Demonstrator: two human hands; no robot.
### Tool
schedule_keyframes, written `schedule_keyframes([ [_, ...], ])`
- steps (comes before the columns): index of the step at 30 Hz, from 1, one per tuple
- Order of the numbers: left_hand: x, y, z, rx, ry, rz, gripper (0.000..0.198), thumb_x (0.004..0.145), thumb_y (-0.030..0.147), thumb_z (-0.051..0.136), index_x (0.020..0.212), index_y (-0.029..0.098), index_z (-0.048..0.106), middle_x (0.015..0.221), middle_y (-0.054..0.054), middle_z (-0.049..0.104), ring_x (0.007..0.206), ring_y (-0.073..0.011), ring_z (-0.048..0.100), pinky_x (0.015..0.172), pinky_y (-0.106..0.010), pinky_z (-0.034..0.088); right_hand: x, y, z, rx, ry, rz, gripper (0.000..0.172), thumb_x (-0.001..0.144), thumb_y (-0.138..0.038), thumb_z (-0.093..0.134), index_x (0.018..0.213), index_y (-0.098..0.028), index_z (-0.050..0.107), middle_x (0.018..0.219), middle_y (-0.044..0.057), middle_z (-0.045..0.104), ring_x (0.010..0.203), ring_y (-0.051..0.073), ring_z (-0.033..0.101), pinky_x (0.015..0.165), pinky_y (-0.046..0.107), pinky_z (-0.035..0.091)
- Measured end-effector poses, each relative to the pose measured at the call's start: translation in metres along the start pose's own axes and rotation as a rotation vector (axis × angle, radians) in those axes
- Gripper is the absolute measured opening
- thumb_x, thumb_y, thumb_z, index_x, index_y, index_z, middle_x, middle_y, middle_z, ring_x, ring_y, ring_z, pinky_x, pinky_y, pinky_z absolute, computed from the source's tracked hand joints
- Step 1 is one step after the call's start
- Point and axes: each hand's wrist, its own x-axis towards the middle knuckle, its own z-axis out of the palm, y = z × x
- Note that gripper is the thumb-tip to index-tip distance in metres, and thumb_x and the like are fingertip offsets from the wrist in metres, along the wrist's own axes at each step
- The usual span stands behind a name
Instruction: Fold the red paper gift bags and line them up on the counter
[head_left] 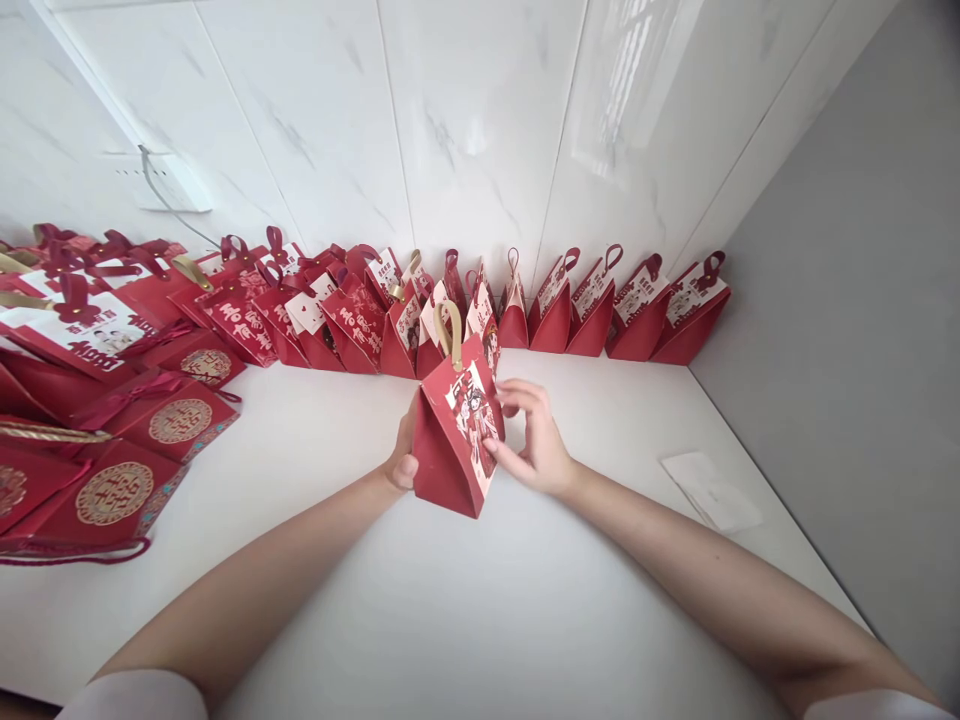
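Note:
A red wedge-shaped gift box (450, 440) with a gold loop handle and a picture label stands on the white tabletop (450, 600) in the middle of the view. My left hand (403, 452) grips its left side, mostly hidden behind the box. My right hand (534, 440) touches the label side, thumb and fingertips pinched against the box edge.
A long row of similar red gift boxes (592, 305) lines the marble wall from the centre to the right corner. More boxes and flat red pouches (112, 490) with gold emblems crowd the left side. A white paper slip (709, 490) lies at right near the grey wall.

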Motion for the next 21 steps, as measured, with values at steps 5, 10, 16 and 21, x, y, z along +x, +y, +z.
schedule_keyframes([
  [5, 0.001, 0.003, 0.005, -0.344, -0.02, -0.015, 0.092, 0.066, 0.073, 0.061, 0.138, 0.02, 0.04, 0.134, -0.017, 0.053, 0.124, -0.0411, 0.049, 0.1, -0.053, 0.044, 0.009, 0.013, -0.002, 0.203, -0.13, 0.333, 0.023, 0.096, -0.042, 0.045, 0.101, -0.022, 0.055, 0.11, 0.008, 0.058, 0.101, 0.021, 0.058, 0.084, 0.036, 0.05],
  [10, 0.009, -0.009, -0.01, -0.238, 0.196, -0.148, 0.053, 0.086, 0.049, 0.056, 0.129, 0.018, 0.055, 0.126, -0.013, 0.061, 0.117, -0.0329, 0.057, 0.099, -0.046, 0.046, 0.01, 0.014, -0.004, 0.183, 0.025, 0.309, 0.024, 0.095, -0.038, 0.049, 0.109, -0.023, 0.062, 0.126, 0.009, 0.053, 0.121, 0.023, 0.05, 0.106, 0.039, 0.038],
  [16, 0.025, -0.018, -0.024, -0.212, 0.275, -0.348, 0.047, 0.078, 0.045, 0.068, 0.113, 0.014, 0.065, 0.111, -0.011, 0.07, 0.102, -0.0316, 0.065, 0.09, -0.044, 0.051, 0.004, 0.025, -0.004, 0.227, -0.238, 0.317, 0.04, 0.095, -0.042, 0.049, 0.13, -0.023, 0.051, 0.13, 0.009, 0.058, 0.116, 0.025, 0.056, 0.097, 0.039, 0.046],
  [21, 0.027, -0.013, -0.022, -0.092, 0.262, -0.332, 0.049, 0.083, 0.048, 0.062, 0.12, 0.016, 0.063, 0.125, -0.01, 0.064, 0.116, -0.0314, 0.059, 0.095, -0.041, 0.048, 0.001, 0.046, -0.007, 0.33, -0.349, 0.474, 0.045, 0.093, -0.05, 0.048, 0.128, -0.021, 0.053, 0.127, 0.007, 0.063, 0.112, 0.026, 0.061, 0.097, 0.039, 0.047],
])
